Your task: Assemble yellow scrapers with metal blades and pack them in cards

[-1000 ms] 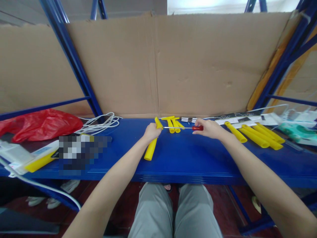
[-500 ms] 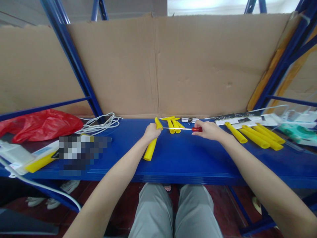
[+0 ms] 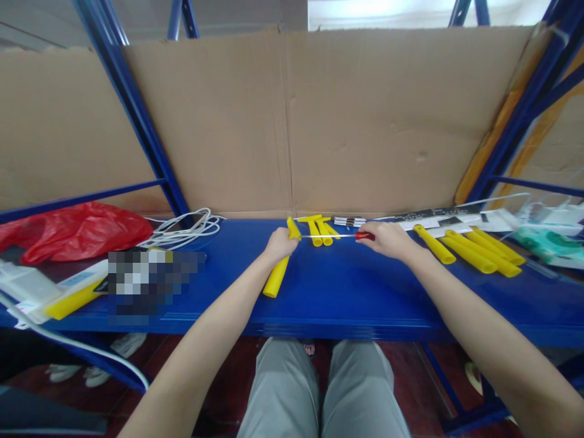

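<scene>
My left hand [image 3: 280, 244] is closed around a yellow T-shaped piece [image 3: 276, 281]. Its tube end slants down toward the table's front, its crosspiece shows above my fingers, and my fingers hide the part between. In my right hand [image 3: 384, 238] is a screwdriver [image 3: 364, 236] with a red handle, fingers wrapped round it. The thin metal shaft lies level and points left, its tip at the crosspiece by my left hand. Whether the tip engages a screw is too small to tell. Behind the shaft lie several yellow T-shaped pieces [image 3: 314, 232].
Yellow tubes [image 3: 479, 254] rest at right on the blue table [image 3: 347, 292], near printed sheets [image 3: 456, 218] and a green packet [image 3: 545, 243]. At left are a red plastic bag [image 3: 86, 230], a white cable [image 3: 194, 226] and a white box [image 3: 31, 283]. Cardboard [image 3: 365, 121] stands behind.
The red handle has turned slightly in my right hand. Both hands and the yellow piece stay nearly where they were.
</scene>
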Tool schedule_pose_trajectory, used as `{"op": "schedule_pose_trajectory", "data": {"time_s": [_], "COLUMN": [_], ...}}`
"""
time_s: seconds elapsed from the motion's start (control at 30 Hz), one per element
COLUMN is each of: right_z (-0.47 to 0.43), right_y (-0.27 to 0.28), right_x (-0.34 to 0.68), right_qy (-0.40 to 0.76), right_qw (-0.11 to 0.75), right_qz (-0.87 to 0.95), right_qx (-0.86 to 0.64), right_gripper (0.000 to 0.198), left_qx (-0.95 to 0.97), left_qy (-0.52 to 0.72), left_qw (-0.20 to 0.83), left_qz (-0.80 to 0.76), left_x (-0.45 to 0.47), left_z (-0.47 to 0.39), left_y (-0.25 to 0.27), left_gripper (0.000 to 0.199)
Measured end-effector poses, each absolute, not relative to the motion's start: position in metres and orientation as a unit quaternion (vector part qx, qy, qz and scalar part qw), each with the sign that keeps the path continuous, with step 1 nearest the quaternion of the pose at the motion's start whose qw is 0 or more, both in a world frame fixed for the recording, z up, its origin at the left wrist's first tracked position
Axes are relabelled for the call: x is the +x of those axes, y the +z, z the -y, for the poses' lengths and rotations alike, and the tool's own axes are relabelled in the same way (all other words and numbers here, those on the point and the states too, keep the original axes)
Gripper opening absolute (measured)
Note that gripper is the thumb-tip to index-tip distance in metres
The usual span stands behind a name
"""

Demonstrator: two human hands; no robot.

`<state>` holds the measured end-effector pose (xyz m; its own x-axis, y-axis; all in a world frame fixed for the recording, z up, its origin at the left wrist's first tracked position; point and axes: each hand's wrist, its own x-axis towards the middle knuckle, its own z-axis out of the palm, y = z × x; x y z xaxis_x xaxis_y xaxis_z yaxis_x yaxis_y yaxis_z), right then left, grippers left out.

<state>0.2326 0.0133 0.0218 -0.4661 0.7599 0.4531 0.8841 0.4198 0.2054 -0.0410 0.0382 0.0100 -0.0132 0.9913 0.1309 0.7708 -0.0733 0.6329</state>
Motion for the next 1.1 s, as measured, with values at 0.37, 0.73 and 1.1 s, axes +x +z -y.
{"op": "schedule_pose_trajectory", "data": {"time_s": [0.37, 0.73, 1.1], "right_z": [-0.011, -0.011, -0.014], "right_y": [0.020, 0.021, 0.023], "right_x": [0.227, 0.228, 0.238], "right_qy": [-0.274, -0.279, -0.203], "right_qw": [0.150, 0.154, 0.166], "right_qz": [0.835, 0.837, 0.839], "right_qx": [-0.453, -0.445, -0.476], "right_gripper": [0.025, 0.022, 0.012], "left_qx": [0.595, 0.601, 0.639], "left_qy": [0.337, 0.337, 0.320], "left_qw": [0.347, 0.364, 0.310], "left_qz": [-0.642, -0.627, -0.628], "left_x": [-0.038, -0.039, -0.036], "left_z": [-0.035, -0.034, -0.033], "left_y": [0.009, 0.007, 0.007], "left_gripper": [0.018, 0.024, 0.024]}}
